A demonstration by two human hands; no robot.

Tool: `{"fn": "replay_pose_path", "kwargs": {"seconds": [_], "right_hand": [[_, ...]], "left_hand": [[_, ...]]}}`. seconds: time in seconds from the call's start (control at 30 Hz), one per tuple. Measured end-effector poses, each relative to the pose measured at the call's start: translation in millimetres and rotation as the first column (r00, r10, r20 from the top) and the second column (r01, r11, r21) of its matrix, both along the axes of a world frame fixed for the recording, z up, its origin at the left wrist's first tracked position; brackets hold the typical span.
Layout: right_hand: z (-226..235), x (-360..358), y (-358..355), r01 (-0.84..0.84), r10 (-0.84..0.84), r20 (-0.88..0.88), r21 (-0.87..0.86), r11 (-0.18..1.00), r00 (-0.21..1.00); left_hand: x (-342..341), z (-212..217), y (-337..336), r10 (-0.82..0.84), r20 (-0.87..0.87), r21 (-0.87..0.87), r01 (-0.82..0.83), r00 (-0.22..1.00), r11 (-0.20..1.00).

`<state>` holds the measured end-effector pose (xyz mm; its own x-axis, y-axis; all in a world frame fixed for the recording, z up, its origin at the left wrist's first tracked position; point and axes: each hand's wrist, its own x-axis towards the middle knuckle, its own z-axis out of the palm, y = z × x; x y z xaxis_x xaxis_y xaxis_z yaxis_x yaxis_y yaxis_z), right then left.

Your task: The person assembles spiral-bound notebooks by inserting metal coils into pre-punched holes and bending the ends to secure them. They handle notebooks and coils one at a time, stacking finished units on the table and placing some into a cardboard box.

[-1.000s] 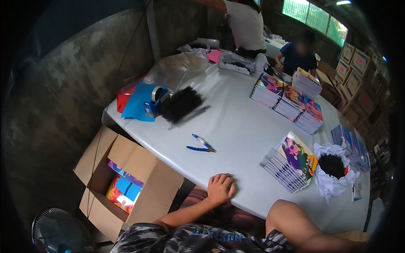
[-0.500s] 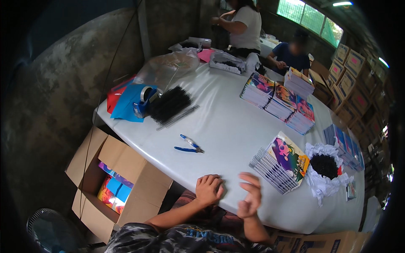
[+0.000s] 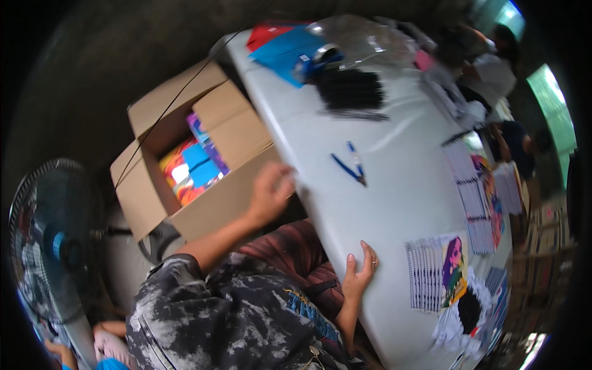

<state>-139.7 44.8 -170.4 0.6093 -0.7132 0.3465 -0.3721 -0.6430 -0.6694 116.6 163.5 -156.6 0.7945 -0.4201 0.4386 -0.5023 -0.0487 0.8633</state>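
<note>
Light comes from a greenish window [image 3: 550, 111] at right; the wall [image 3: 117, 80] lies dim. The white table [image 3: 407, 191] shines softly, and glare flecks the plastic bag [image 3: 364, 42]. Blur smears the left hand [image 3: 270, 192]; straight edges curve toward the black rim.

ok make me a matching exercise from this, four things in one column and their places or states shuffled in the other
1. blue-handled pliers
2. right hand
3. cardboard box
4. fan

A. at the table's edge, holding nothing
B. at the picture's far left
C. lying on the tabletop, handles apart
D. flaps open, colourful things inside

Pairs: 1-C, 2-A, 3-D, 4-B
</note>
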Motion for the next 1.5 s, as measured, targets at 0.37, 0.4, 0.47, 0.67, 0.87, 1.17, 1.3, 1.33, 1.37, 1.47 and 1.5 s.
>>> {"fn": "replay_pose_path", "kwargs": {"seconds": [0.37,0.4,0.47,0.67,0.87,1.17,1.3,1.33,1.37,1.47,1.5], "right_hand": [[7.8,120.0,0.4,-0.28,0.256,-0.192,-0.11,0.954,0.947],[11.1,132.3,2.5,-0.278,0.243,-0.229,-0.136,0.951,0.943],[11.2,142.3,3.7,-0.252,0.191,-0.3,-0.181,0.951,0.935],[9.9,147.3,5.2,-0.231,0.154,-0.339,-0.2,0.952,0.928],[8.4,151.9,10.0,-0.227,0.147,-0.339,-0.211,0.951,0.929],[8.8,151.4,9.5,-0.24,0.145,-0.349,-0.244,0.94,0.926],[9.8,153.1,12.0,-0.253,0.149,-0.364,-0.255,0.933,0.919],[10.2,153.4,13.2,-0.255,0.15,-0.364,-0.259,0.932,0.919],[11.2,153.0,14.7,-0.261,0.153,-0.375,-0.258,0.93,0.914],[15.0,155.8,17.7,-0.278,0.159,-0.391,-0.27,0.922,0.907],[13.2,153.6,18.1,-0.266,0.143,-0.399,-0.273,0.924,0.906]], "left_hand": [[223.2,-167.1,217.0,0.312,-0.923,0.258,-0.241,0.224,0.936],[231.1,-186.6,221.9,0.039,-0.995,0.028,-0.116,0.092,0.993],[217.8,-190.3,177.7,0.014,-0.999,0.021,-0.172,-0.04,0.985],[194.7,-192.0,119.9,-0.128,-0.981,-0.14,-0.073,0.147,0.987],[204.8,-208.0,132.7,-0.172,-0.976,-0.212,-0.409,0.134,0.887],[291.2,-220.7,148.0,-0.35,-0.922,-0.387,-0.401,0.167,0.83],[291.0,-193.3,128.9,-0.271,-0.923,-0.373,-0.458,0.274,0.807],[294.3,-197.8,134.2,-0.271,-0.934,-0.35,-0.431,0.234,0.832],[296.0,-205.1,138.2,-0.237,-0.942,-0.322,-0.44,0.237,0.838],[305.8,-211.7,149.2,-0.169,-0.958,-0.264,-0.477,0.234,0.838],[307.3,-204.1,145.8,-0.17,-0.965,-0.248,-0.483,0.201,0.84]]}}
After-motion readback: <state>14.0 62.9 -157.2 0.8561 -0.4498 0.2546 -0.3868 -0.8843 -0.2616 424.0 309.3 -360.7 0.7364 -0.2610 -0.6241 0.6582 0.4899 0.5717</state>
